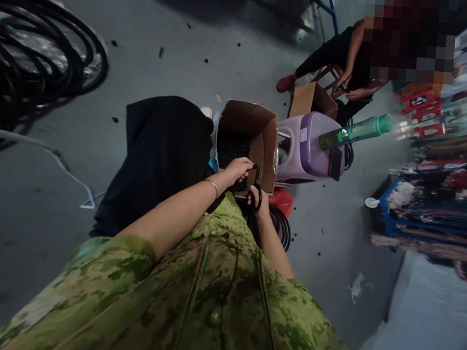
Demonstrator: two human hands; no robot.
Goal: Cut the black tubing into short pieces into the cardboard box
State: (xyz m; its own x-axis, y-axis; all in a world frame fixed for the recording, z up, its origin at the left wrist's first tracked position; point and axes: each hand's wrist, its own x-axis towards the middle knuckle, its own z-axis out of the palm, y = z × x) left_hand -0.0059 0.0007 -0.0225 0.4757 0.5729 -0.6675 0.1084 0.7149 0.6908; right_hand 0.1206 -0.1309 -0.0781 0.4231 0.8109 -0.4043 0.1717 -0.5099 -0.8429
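Note:
My left hand (239, 169) is closed, its fingertips pinching a short black piece (255, 166) that looks like a bit of rubber strip or tube. Just below it, my right hand (260, 203) grips black-handled scissors (260, 194), whose blades point up toward the left fingertips. Both hands are over the near side of an open cardboard box (264, 156). Many small black pieces (232, 149) lie inside the box. Whether the blades touch the held piece is too small to tell.
A purple plastic unit (312, 149) with a green bottle (364, 130) stands right of the box. Black hose coils (44, 63) lie far left, and a red bag (282, 201) is near my right hand. Another person sits at upper right beside a second carton (304, 98).

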